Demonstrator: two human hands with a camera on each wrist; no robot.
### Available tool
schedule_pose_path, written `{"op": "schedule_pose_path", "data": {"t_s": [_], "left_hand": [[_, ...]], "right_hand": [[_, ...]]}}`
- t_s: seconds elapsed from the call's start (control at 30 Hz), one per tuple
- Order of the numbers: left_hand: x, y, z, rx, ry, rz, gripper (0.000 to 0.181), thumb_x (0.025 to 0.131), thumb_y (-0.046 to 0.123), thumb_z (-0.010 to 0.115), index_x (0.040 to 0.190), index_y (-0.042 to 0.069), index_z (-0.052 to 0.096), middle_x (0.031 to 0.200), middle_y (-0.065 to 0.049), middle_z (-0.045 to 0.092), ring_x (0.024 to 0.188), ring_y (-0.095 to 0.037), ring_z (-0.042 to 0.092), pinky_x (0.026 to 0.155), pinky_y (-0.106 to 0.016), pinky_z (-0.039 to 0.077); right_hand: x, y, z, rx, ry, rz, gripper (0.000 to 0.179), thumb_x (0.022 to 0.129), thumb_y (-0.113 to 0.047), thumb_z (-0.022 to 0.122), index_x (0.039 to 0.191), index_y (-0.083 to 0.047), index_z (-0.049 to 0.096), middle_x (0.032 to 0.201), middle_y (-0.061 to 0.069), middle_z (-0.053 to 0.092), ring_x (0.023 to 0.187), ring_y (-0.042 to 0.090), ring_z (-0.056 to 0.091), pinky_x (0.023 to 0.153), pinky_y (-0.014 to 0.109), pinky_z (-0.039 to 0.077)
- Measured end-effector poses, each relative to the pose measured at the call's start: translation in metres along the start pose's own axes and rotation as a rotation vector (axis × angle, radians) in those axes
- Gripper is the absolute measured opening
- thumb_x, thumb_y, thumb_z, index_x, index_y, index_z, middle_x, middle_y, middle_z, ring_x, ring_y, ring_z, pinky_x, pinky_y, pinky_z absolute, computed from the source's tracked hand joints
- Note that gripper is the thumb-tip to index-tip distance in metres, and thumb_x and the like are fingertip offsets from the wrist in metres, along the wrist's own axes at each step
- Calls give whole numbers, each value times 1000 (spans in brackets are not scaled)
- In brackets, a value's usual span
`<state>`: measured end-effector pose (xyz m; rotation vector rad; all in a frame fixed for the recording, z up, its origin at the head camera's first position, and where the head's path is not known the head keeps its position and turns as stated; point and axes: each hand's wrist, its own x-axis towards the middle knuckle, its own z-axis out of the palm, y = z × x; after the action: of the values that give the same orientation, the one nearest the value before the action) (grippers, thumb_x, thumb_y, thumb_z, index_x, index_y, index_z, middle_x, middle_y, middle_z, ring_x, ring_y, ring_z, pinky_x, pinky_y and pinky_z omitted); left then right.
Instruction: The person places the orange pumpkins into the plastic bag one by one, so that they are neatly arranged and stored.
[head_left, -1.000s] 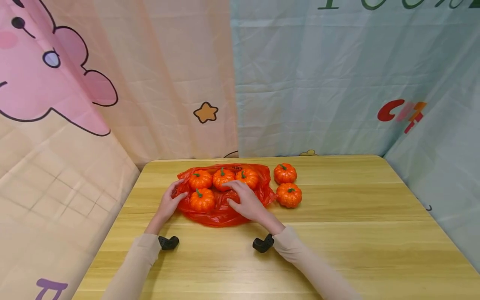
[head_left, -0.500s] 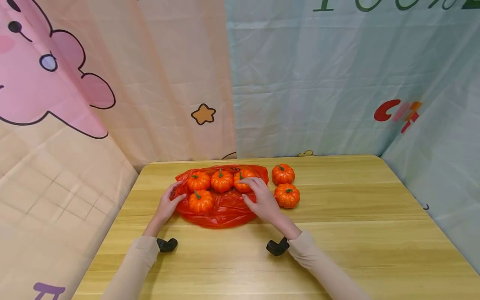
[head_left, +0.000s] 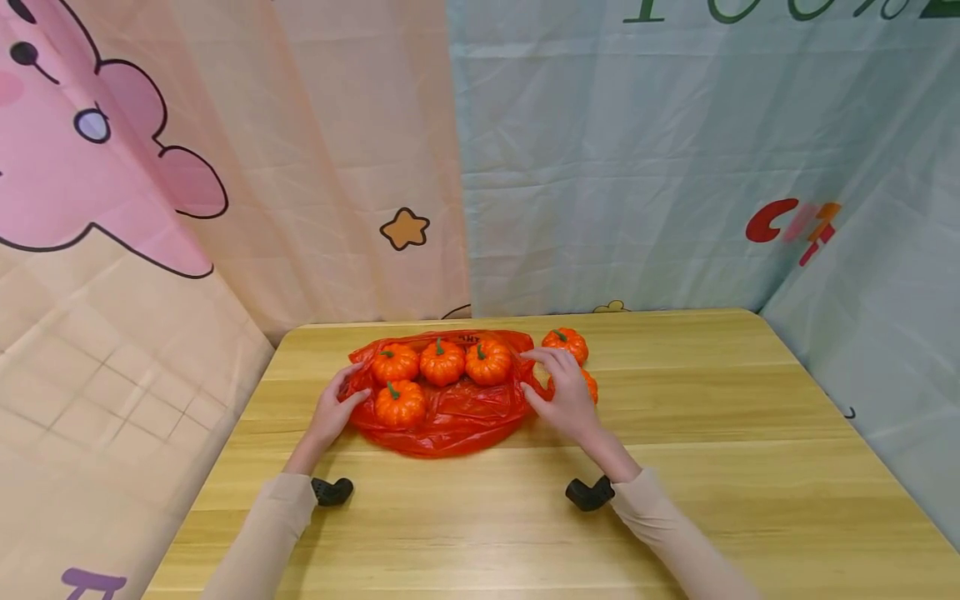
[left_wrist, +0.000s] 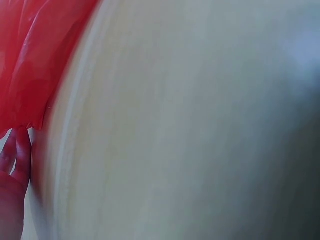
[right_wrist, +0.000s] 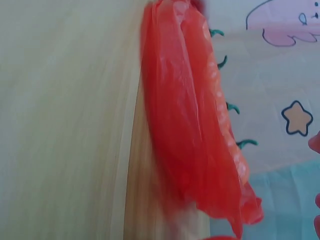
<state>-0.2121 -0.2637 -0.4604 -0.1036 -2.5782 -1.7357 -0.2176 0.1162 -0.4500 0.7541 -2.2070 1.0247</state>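
A thin, crinkled red plastic bag lies with its mouth spread open on the pale, wood-grained tabletop, towards the far edge and a little left of the middle from where the person sits. Inside it I count four small ribbed orange pumpkins with curved green stems: three in a row along the far side, and one in front of the row's left end. Some dark lettering shows on the bag's far wall.

The person's left hand is at the bag's left end, its grip narrow and holding the red edge between thumb and fingers. The right hand is just off the opposite end, its grip wide, thumb and fingers well apart. Their tips point at the plastic; whether they touch it I can't quite tell.

Two more orange pumpkins sit on the wood to the right of the bag, one behind the other, the nearer one mostly hidden by the right hand.

Both arms wear beige sleeves, and a bent black piece juts from each wrist. Behind everything hangs a peach and pale blue cloth, printed with an orange star.
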Motion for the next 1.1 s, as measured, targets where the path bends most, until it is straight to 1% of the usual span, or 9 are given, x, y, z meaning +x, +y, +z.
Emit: {"op": "schedule_pose_path", "data": {"t_s": [0.07,0.13,0.27,0.33,0.53,0.67,0.8,0.93,1.1], "left_hand": [[2,-3,0,-8,1,3,54,97,8,54,145,-3,33,152,-26,30,141,-40,26,117,-54,19],[6,-13,-1,-17,4,6,54,96,9,55,145,-2,34,152,-25,30,141,-39,25,117,-54,18],[13,-29,-2,-10,9,9,54,97,13,55,146,2,34,153,-21,30,142,-36,25,118,-53,18],[15,-34,-2,1,13,14,54,98,16,55,146,4,34,153,-19,30,142,-35,25,118,-52,18],[16,-37,-2,3,19,29,54,97,17,55,146,5,35,153,-19,32,141,-35,27,117,-52,19],[16,-37,-2,12,23,31,54,97,16,56,145,4,35,152,-20,32,141,-35,28,117,-52,20],[16,-38,-1,22,28,35,53,97,16,56,145,4,36,152,-20,33,141,-36,28,117,-53,20],[16,-38,-1,20,29,41,54,96,16,56,144,3,36,152,-20,34,141,-36,29,117,-53,20],[16,-38,-1,18,28,44,54,97,15,56,145,2,35,152,-20,33,141,-35,29,117,-53,20]], "right_hand": [[-2,5,-5,-8,13,-5,42,77,-6,75,117,-5,63,114,11,61,109,28,51,93,45,45],[-5,10,-10,-11,20,-2,43,76,-6,76,116,-4,62,115,11,61,110,28,51,94,45,44],[-10,19,-19,-17,13,46,46,74,-7,77,117,-3,61,117,11,59,111,29,50,94,46,44],[-12,23,-23,-10,13,70,48,74,-7,78,118,-4,60,117,12,59,111,30,49,93,47,43],[-21,34,-31,33,7,139,54,72,-7,80,121,-2,59,116,16,58,112,32,47,94,50,41],[-27,41,-35,25,-10,180,57,71,-7,81,122,-1,57,117,18,57,112,33,47,95,51,40],[-33,46,-39,31,-22,232,60,71,-9,82,124,1,56,121,20,55,114,36,47,97,54,38],[-40,51,-42,70,-52,317,65,72,-9,81,128,2,52,127,22,52,116,41,45,97,57,37],[-46,56,-44,142,-111,453,73,74,-11,81,136,0,45,134,23,44,119,43,43,100,58,37]]}}
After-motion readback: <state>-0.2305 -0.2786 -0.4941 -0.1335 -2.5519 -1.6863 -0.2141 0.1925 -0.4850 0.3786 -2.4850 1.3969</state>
